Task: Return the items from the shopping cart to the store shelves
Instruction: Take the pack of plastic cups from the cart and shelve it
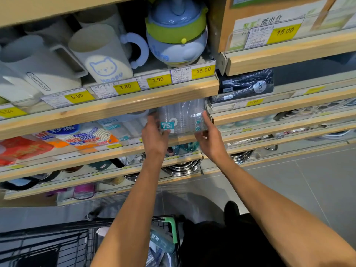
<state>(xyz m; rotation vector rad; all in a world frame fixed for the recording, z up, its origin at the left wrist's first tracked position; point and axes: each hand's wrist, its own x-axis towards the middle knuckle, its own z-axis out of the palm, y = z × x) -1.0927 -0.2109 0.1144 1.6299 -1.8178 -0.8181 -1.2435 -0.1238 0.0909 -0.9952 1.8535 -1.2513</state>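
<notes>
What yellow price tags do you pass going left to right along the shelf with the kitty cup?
5.80 tag → 3.80 tag → 3.90 tag → 35.00 tag. A further tag at the far left edge is too blurred to read.

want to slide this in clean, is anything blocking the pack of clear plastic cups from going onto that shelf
Nothing visible blocks it. The clear plastic-wrapped pack of cups, held between the left hand and right hand, is already partly under the wooden shelf edge with yellow price tags. The paper cup packs sit off to its left.
</notes>
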